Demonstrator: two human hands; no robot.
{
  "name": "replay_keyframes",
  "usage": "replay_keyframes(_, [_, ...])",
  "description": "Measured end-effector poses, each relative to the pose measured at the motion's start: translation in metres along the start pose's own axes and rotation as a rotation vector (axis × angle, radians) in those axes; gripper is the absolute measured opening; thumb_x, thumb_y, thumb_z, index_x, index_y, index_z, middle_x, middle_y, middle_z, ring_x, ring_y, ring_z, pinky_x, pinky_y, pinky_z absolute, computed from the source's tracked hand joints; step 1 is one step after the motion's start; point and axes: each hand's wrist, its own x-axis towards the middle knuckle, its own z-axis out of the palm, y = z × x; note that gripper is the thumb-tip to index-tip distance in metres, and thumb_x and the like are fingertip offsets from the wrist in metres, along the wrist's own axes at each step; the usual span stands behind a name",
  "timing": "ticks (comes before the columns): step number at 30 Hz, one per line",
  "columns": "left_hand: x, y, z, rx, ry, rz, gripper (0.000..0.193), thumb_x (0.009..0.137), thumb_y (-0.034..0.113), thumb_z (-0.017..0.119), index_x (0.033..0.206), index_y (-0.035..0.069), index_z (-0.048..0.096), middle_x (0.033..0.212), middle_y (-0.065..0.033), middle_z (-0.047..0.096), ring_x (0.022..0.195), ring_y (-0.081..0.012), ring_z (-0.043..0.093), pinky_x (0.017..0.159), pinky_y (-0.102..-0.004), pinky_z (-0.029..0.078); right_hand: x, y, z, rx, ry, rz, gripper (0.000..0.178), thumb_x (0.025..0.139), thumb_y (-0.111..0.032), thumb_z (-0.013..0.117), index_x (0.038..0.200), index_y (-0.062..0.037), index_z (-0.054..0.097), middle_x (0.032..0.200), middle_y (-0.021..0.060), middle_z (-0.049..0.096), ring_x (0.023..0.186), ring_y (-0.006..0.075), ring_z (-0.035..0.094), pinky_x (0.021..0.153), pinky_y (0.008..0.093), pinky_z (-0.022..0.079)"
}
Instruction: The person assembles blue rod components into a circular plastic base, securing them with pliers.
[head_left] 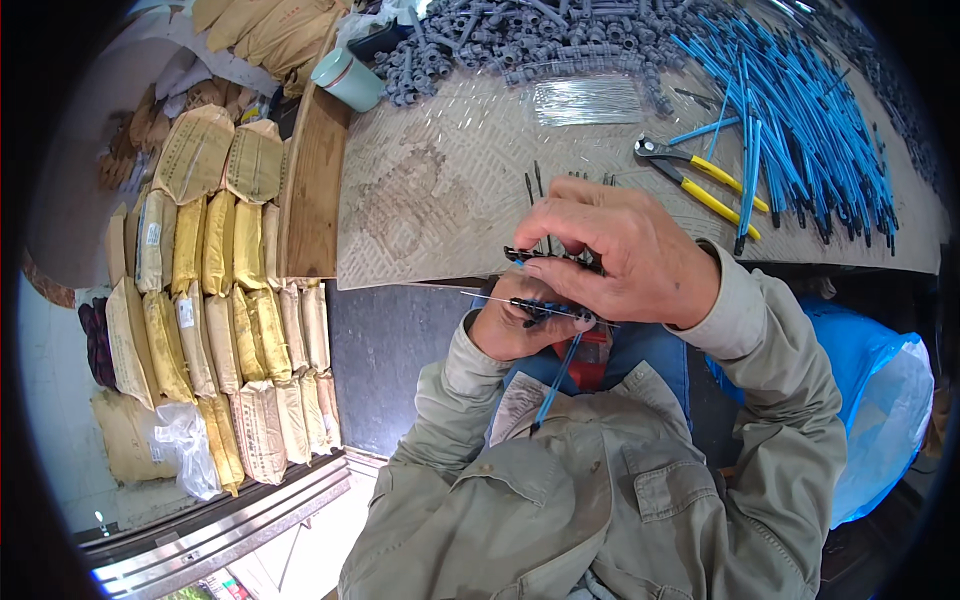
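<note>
Close together above my lap, both hands work over the near table edge. My left hand [500, 328] is closed around a small bundle of blue rods with black ends [557, 382], the rods hanging toward my jacket. A thin metal wire [480, 295] runs across this bundle and sticks out to the left. Just above it, my right hand [630, 250] has its fingers bent around a dark strip of black tips [523, 255], with some thin dark ends pointing up past the fingers. The palms and part of the rods are hidden.
Yellow-handled pliers [718, 176] lie right of my hands. Beyond are a pile of blue rods [815, 140], a bundle of metal wires [588, 102] and many grey plastic fittings [590, 40]. A pale green cup [347, 78] stands far left; paper packages [190, 240] are stacked beyond a wooden board [312, 190].
</note>
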Motion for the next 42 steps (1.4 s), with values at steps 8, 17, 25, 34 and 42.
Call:
replay_keyframes(8, [-0.006, -0.003, 0.002, -0.008, 0.021, -0.026, 0.022, 0.074, -0.001, 0.07, 0.095, 0.001, 0.064, 0.091, -0.01, 0.066, 0.09, -0.0205, 0.061, 0.08, -0.0335, 0.046, 0.004, -0.008, -0.003, -0.121, -0.063, 0.018, 0.014, 0.071, -0.006, 0.06, 0.083, -0.0082, 0.053, 0.072, 0.0077, 0.051, 0.06, 0.0297, 0.055, 0.049, 0.0381, 0.039])
replay_keyframes(17, [-0.004, -0.001, 0.002, 0.101, 0.028, -0.021, 0.015, 0.076, 0.001, 0.068, 0.091, 0.001, 0.065, 0.088, -0.0091, 0.066, 0.084, -0.0184, 0.063, 0.075, -0.0305, 0.048, 0.004, -0.005, 0.003, -0.033, 0.012, -0.003, 0.012, 0.073, -0.008, 0.061, 0.084, -0.0069, 0.055, 0.072, 0.0076, 0.052, 0.056, 0.0263, 0.053, 0.047, 0.0345, 0.039])
replay_keyframes(25, [0.0, -0.006, 0.005, -0.106, -0.032, -0.062, 0.017, 0.079, 0.001, 0.066, 0.096, 0.0, 0.066, 0.092, -0.0096, 0.067, 0.086, -0.0163, 0.063, 0.078, -0.0292, 0.049, 0.017, 0.002, -0.003, -0.12, -0.11, -0.069, 0.011, 0.083, -0.012, 0.057, 0.09, -0.0032, 0.059, 0.071, 0.0092, 0.053, 0.056, 0.0217, 0.054, 0.049, 0.0327, 0.04])
replay_keyframes(34, [0.006, -0.007, -0.001, -0.156, -0.091, -0.083, 0.023, 0.084, 0.001, 0.06, 0.107, -0.002, 0.063, 0.106, -0.0142, 0.064, 0.1, -0.0184, 0.059, 0.089, -0.0325, 0.045, -0.047, 0.042, -0.015, -0.057, 0.123, 0.178, 0.035, 0.084, -0.01, 0.053, 0.118, -0.0006, 0.053, 0.107, 0.0181, 0.058, 0.098, 0.0308, 0.058, 0.084, 0.0321, 0.046])
replay_keyframes(42, [0.012, -0.001, -0.007, -0.114, -0.194, -0.143, 0.026, 0.08, 0.004, 0.06, 0.105, -0.002, 0.064, 0.109, -0.0173, 0.062, 0.109, -0.0246, 0.055, 0.093, -0.0354, 0.043, -0.049, 0.077, 0.02, -0.316, -0.324, 0.012, 0.056, 0.087, -0.023, 0.049, 0.138, -0.0085, 0.031, 0.142, 0.0106, 0.032, 0.132, 0.026, 0.03, 0.109, 0.0379, 0.024])
